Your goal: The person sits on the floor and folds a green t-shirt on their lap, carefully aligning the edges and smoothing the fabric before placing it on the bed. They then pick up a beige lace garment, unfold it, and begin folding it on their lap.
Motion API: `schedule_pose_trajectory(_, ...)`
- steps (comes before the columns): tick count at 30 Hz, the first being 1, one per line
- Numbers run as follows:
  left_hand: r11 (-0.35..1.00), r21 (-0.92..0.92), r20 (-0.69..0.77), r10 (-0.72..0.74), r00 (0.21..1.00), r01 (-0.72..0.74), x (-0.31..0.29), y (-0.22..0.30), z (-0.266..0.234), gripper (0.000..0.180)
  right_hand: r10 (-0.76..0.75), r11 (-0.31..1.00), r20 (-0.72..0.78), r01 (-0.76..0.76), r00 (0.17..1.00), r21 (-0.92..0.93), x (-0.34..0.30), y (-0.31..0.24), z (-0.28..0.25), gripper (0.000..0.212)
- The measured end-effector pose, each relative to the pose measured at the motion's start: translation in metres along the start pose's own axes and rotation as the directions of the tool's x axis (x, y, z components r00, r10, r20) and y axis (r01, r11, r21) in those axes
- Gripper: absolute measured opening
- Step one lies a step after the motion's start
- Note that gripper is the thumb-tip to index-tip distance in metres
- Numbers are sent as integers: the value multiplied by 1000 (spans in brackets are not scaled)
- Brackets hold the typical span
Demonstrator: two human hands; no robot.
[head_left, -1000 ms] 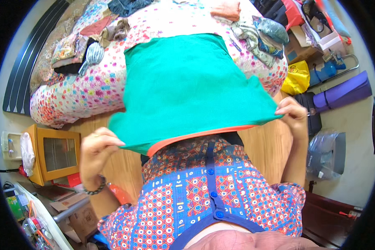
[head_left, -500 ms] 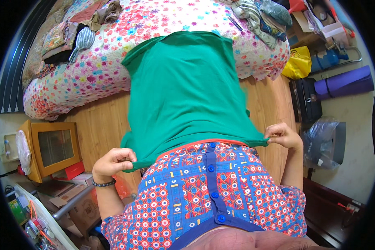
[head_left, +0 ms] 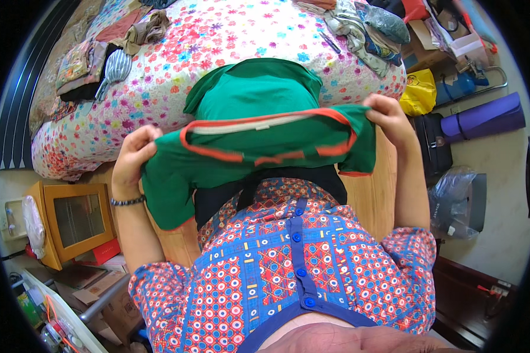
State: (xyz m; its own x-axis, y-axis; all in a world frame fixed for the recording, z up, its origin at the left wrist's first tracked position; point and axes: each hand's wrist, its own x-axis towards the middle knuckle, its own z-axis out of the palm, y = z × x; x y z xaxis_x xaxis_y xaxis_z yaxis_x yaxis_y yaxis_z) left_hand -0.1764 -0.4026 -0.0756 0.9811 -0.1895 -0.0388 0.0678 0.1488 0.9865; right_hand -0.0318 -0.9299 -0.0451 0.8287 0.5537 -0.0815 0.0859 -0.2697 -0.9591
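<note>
"Between the fingers of both hands, what is stretched?"

"A green short-sleeved shirt (head_left: 265,141). Its wide neckline (head_left: 218,154), edged in orange, sags between the two grips, with a pale band inside its far edge."

"And the fingers themselves?"

"Closed on cloth, both sides. The left hand (head_left: 136,154) pinches the shirt near one shoulder; the right hand (head_left: 391,117) pinches near the other, higher in view."

"Where is the rest of the shirt?"

"One sleeve drops below the left fingers, the other below the right. Beyond the fingers, the body spreads toward a bed (head_left: 200,35) with a flowered cover; I cannot tell whether the two touch."

"What else surrounds the fingers?"

"Ahead of the left fingers, folded clothes (head_left: 82,67) lie on the bed; to their left stands a wooden cabinet (head_left: 79,217). Right of the right fingers are a yellow bag (head_left: 418,91) and a rolled purple mat (head_left: 483,116). Behind the left fingers, a dark beaded bracelet (head_left: 128,202) circles the wrist."
</note>
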Motion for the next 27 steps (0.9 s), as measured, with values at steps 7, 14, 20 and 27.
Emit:
schedule_pose_trajectory(7, 808, 579, -379, 153, 913, 105, 89, -152, -26, 20, -56, 914, -291, -69, 955, -400, 80, 143, 13, 24)
schedule_pose_trajectory(14, 333, 823, -553, 282, 784, 460, 131, -185, 2, 40, -172, 653, -456, -245, 873, -716, 133, 147, 59, 40)
schedule_pose_trajectory(20, 520, 820, -494, 434, 753, 239, 109, -194, -33, 21, -221, 836, -563, -143, 796, -530, 119, 163, 43, 8)
schedule_pose_trajectory(27, 981, -152, -705, -26, 709, -116, 110, -147, -72, 20, 156, 979, -398, -88, 904, 186, 111, 145, 1, 6)
